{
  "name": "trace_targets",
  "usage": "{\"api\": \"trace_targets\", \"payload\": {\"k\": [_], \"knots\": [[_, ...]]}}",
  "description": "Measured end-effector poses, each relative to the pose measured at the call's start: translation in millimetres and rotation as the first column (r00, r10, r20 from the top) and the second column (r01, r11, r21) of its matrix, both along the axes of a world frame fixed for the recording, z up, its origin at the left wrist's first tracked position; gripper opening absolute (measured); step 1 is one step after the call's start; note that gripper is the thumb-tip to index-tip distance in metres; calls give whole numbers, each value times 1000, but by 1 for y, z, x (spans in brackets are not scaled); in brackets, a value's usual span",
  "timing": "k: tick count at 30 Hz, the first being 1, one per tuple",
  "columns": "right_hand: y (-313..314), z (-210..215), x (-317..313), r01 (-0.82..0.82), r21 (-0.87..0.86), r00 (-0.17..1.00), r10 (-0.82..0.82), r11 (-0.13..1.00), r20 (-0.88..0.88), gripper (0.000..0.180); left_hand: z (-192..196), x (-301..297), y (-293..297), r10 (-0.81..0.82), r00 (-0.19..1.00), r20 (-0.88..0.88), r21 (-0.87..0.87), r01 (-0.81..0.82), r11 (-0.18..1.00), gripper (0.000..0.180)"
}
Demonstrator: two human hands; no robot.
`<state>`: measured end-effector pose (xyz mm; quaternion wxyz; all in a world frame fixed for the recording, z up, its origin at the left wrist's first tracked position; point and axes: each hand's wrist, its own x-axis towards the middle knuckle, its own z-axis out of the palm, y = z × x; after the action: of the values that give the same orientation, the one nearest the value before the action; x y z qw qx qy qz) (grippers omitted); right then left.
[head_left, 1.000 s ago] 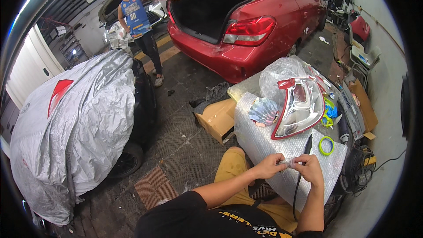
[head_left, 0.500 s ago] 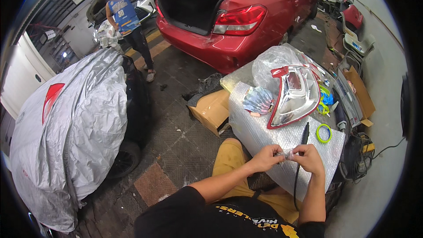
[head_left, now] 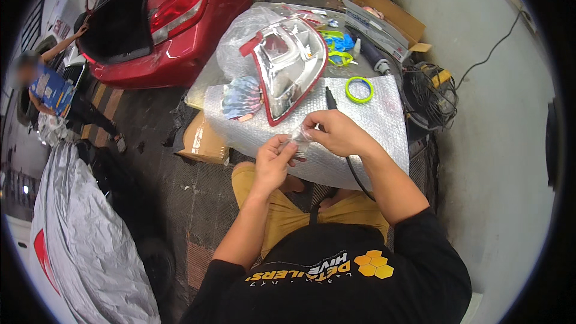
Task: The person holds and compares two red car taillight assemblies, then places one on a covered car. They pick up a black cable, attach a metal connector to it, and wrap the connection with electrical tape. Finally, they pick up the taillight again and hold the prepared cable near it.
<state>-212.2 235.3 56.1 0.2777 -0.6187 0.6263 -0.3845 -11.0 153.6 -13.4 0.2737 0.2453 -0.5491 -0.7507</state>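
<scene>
My left hand (head_left: 275, 159) and my right hand (head_left: 333, 132) meet over the near edge of a low table covered in silver bubble foil (head_left: 384, 117). Both pinch a small clear plastic packet (head_left: 298, 139) between their fingertips. Just beyond them lies a red and clear car tail lamp (head_left: 289, 67), lens up. A black corded tool (head_left: 332, 99) rests on the foil by my right hand, its cable running down past my right forearm. A green tape ring (head_left: 359, 90) lies to the right of the lamp.
A red car (head_left: 162, 18) with its boot open stands at the back, where another person (head_left: 57, 99) leans in. A car under a grey cover (head_left: 84, 246) is on the left. A cardboard box (head_left: 204, 141) sits by the table, an open carton (head_left: 384, 18) and coiled cables (head_left: 429, 99) to the right.
My hands stay together on the small clear packet, now a little closer to the tail lamp. The view has tilted down and left, so the red car and the other person sit further left.
</scene>
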Motion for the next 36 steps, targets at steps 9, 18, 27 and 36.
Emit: {"api": "trace_targets", "payload": {"k": [9, 18, 27, 36], "knots": [[8, 8, -12, 7, 3, 999, -8, 1000, 43, 14, -1, -6, -2, 9, 999, 42, -89, -5, 996, 15], [6, -2, -24, 0, -12, 978, 3, 1000, 208, 16, 0, -8, -1, -41, 998, -55, 58, 44, 997, 14], [5, -1, -30, -17, -42, 953, 29, 999, 301, 12, 11, 0, -3, -175, 958, -228, 206, 223, 953, 43], [12, 7, -38, -32, 52, 857, 0, 998, 516, 12, 26, 3, 3, -230, 962, -147, 92, 245, 965, 60]]}}
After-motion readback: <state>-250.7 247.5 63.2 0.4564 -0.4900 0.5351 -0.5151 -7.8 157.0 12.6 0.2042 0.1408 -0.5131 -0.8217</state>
